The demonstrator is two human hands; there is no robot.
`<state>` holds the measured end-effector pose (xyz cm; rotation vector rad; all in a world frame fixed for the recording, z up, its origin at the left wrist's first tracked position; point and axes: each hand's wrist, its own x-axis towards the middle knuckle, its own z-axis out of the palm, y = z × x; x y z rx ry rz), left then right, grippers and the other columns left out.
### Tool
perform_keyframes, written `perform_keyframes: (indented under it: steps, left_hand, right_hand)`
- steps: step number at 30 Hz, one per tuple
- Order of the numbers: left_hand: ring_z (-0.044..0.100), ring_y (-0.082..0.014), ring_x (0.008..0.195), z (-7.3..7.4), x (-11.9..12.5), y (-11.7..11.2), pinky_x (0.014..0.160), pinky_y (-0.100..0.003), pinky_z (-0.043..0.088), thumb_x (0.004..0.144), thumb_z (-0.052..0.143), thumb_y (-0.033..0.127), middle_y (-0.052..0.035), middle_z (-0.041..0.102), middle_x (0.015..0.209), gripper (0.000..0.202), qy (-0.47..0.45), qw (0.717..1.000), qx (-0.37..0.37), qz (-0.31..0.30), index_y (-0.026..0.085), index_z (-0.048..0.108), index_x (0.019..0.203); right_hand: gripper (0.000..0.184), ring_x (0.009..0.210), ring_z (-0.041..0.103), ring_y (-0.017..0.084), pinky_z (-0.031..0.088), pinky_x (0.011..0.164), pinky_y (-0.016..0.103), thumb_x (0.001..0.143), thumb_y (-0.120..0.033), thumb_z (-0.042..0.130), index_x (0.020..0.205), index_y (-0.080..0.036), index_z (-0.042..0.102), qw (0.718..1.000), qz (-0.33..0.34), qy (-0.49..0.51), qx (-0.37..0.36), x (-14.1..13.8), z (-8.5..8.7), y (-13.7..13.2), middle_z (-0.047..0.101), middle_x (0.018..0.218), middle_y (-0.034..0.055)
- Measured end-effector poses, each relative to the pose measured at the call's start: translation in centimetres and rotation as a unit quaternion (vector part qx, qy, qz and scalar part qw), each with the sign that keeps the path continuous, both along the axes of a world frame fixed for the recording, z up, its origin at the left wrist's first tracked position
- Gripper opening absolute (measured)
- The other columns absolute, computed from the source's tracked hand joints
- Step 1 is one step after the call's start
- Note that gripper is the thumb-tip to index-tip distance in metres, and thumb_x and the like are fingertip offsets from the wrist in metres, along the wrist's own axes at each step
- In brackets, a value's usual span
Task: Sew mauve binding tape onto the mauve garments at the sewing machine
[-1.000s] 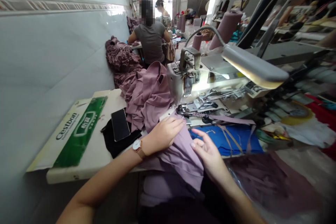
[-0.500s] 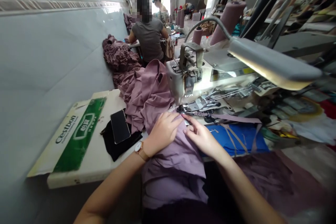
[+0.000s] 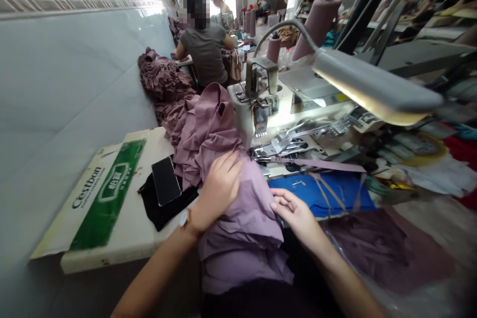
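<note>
My left hand (image 3: 218, 194) lies flat on a bunched mauve knit garment (image 3: 242, 228), with a wristwatch at its wrist. My right hand (image 3: 294, 213) sits at the garment's edge, thumb and fingers pinching the cloth. Both hands are near the sewing machine head (image 3: 249, 104), which stands just beyond them. Under its needle, the presser foot (image 3: 261, 151) holds a narrow mauve strip (image 3: 316, 163). More gathered mauve cloth (image 3: 204, 134) heaps behind my left hand. A black phone (image 3: 166, 181) rests on black cloth (image 3: 160, 203) left of that hand.
A royal blue cloth (image 3: 320, 194) lies right of the machine. A gooseneck lamp (image 3: 372, 84) overhangs it, with mauve thread cones (image 3: 316, 27) behind. A tiled wall (image 3: 74, 84) runs along the left. Ahead, a person in a grey top (image 3: 204, 54) sits at another station.
Both hands have drawn back from the presser foot toward me. My left wrist has turned, partly hiding the watch. The view has shifted slightly left.
</note>
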<state>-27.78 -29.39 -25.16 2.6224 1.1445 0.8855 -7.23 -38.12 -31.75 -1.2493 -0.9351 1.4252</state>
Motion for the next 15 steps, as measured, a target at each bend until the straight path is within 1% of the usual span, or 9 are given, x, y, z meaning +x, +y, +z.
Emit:
perform_keyframes:
  steps: [2,4,5,7,9,10,11,12,15]
  left_hand:
    - [0.06,-0.0247,0.096,0.0,-0.4,-3.6,0.088,-0.04,0.047,0.097,0.043,0.029,-0.0125,0.067,0.097,0.028,-0.051,0.991,-0.095,0.073,0.016,0.067,0.089]
    - [0.056,-0.0174,0.065,-1.3,-0.3,-7.4,0.063,-0.03,0.045,0.096,0.043,0.047,-0.007,0.06,0.069,0.045,-0.099,0.936,-0.329,0.079,0.016,0.06,0.068]
    - [0.052,-0.0146,0.055,-2.3,0.0,-9.0,0.052,-0.026,0.039,0.095,0.04,0.056,-0.0056,0.057,0.062,0.052,-0.136,0.863,-0.485,0.05,0.016,0.058,0.066]
    - [0.047,-0.0119,0.043,-4.7,1.1,-11.2,0.039,-0.023,0.027,0.09,0.03,0.07,-0.0056,0.057,0.061,0.065,-0.269,0.642,-0.718,-0.002,0.015,0.059,0.072]
    - [0.045,-0.0097,0.04,-6.4,2.5,-11.9,0.037,-0.021,0.025,0.087,0.039,0.072,-0.0037,0.058,0.064,0.061,-0.44,0.465,-0.769,-0.013,0.015,0.059,0.083]
    - [0.044,-0.0084,0.039,-6.7,3.0,-11.8,0.037,-0.02,0.026,0.085,0.049,0.068,-0.0017,0.058,0.064,0.054,-0.509,0.422,-0.75,-0.004,0.015,0.058,0.084]
    - [0.042,-0.0074,0.038,-6.5,3.4,-11.7,0.037,-0.02,0.026,0.083,0.058,0.06,0.0007,0.055,0.06,0.045,-0.553,0.415,-0.723,0.012,0.015,0.057,0.081]
    - [0.04,-0.0069,0.036,-6.0,3.5,-11.4,0.036,-0.019,0.026,0.082,0.064,0.052,0.0027,0.052,0.055,0.038,-0.57,0.439,-0.694,0.034,0.015,0.056,0.077]
    - [0.049,-0.0096,0.044,-3.0,2.8,-10.7,0.042,-0.02,0.037,0.081,0.069,0.039,0.0015,0.057,0.056,0.027,-0.527,0.616,-0.576,0.1,0.015,0.059,0.074]
  right_hand:
    - [0.033,0.077,0.057,0.015,0.043,0.073,0.026,0.078,-0.039,0.075,0.1,-0.017,0.065,1.0,0.015,0.022,-0.008,0.1,-0.1,-0.1,0.063,0.082,0.0007]
    - [0.026,0.072,0.055,0.014,0.043,0.069,0.025,0.077,-0.037,0.076,0.088,-0.017,0.065,0.997,0.035,0.067,-0.015,0.1,0.1,-0.2,0.062,0.078,-0.0008]
    - [0.024,0.069,0.054,0.013,0.042,0.067,0.024,0.077,-0.036,0.077,0.083,-0.017,0.063,0.994,0.046,0.097,-0.021,0.0,0.3,-0.2,0.06,0.074,-0.0017]
    - [0.025,0.065,0.054,0.013,0.042,0.064,0.024,0.075,-0.035,0.078,0.08,-0.017,0.062,0.984,0.071,0.157,-0.035,-0.3,0.7,-0.2,0.059,0.071,-0.002]
    - [0.027,0.067,0.058,0.015,0.045,0.068,0.026,0.073,-0.035,0.079,0.084,-0.017,0.063,0.974,0.098,0.198,-0.041,-0.7,1.2,-0.1,0.064,0.074,0.0001]
    - [0.029,0.069,0.06,0.016,0.047,0.071,0.028,0.072,-0.035,0.079,0.088,-0.018,0.064,0.97,0.109,0.212,-0.039,-0.8,1.4,-0.1,0.066,0.077,0.0016]
    - [0.031,0.072,0.062,0.018,0.048,0.073,0.03,0.071,-0.036,0.079,0.093,-0.018,0.066,0.967,0.117,0.224,-0.034,-0.9,1.7,0.0,0.068,0.081,0.0029]
    - [0.034,0.073,0.064,0.018,0.049,0.076,0.031,0.071,-0.036,0.079,0.098,-0.018,0.067,0.964,0.122,0.235,-0.025,-1.0,1.9,0.1,0.07,0.084,0.0038]
    - [0.039,0.076,0.065,0.019,0.05,0.078,0.032,0.071,-0.038,0.079,0.104,-0.02,0.068,0.966,0.126,0.226,0.01,-1.0,2.3,0.0,0.071,0.088,0.0039]
